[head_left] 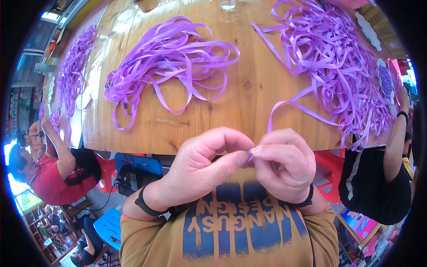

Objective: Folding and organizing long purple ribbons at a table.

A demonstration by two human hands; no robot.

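In front of my chest, my left hand [200, 162] and my right hand [287, 164] meet fingertip to fingertip. Thumb and forefinger of each are pinched on a narrow purple ribbon [272, 116], of which only a sliver shows between the tips. From behind my right hand the ribbon loops up and runs off right into a big tangled ribbon heap [333, 66]. My other fingers are curled, and what lies inside them is hidden. A looser bundle of purple ribbon loops [164, 66] lies on the table beyond my left hand.
The wooden table [240, 107] ends just beyond my hands. A glass [227, 4] stands at its far edge. Another ribbon heap [73, 71] lies far left, near a person in red [53, 171]. At right sits a person in black [378, 178]. Red stools [331, 173] flank me.
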